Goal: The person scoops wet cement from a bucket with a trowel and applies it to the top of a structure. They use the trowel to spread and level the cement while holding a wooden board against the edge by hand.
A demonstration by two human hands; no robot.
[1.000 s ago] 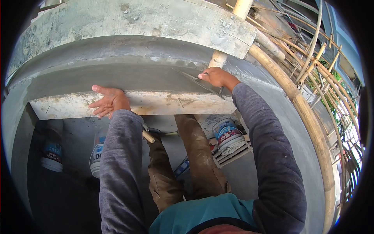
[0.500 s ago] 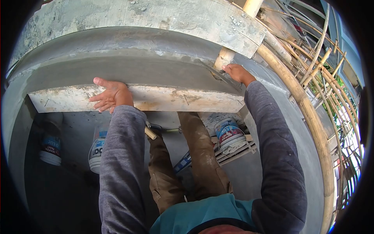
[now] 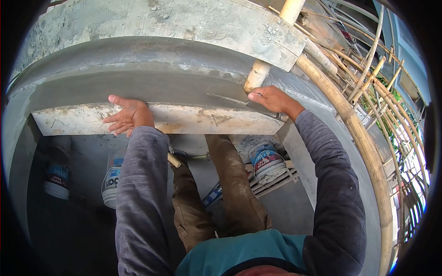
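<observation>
My right hand [image 3: 275,100] is closed around a plastering trowel [image 3: 229,100], mostly hidden by my fingers. The trowel's thin blade points left and lies low over the smooth grey plaster [image 3: 179,87], close to the board's upper edge. My left hand [image 3: 132,115] is open, fingers spread, by the front of the pale, stained wooden board [image 3: 191,120]. It holds nothing; whether the palm presses on the board is hidden. A nail [image 3: 214,120] sticks out of the board's face.
A rough concrete beam [image 3: 152,18] crosses above the plaster. A bamboo post [image 3: 257,76] stands right beside my right hand. Paint buckets [image 3: 267,161] and a hammer-like wooden handle [image 3: 174,159] are below. Bamboo scaffolding [image 3: 363,142] runs along the right.
My right hand has moved left and down with the trowel, whose blade now lies nearer the board's edge. My left hand stays in place on the board. The view has shifted slightly.
</observation>
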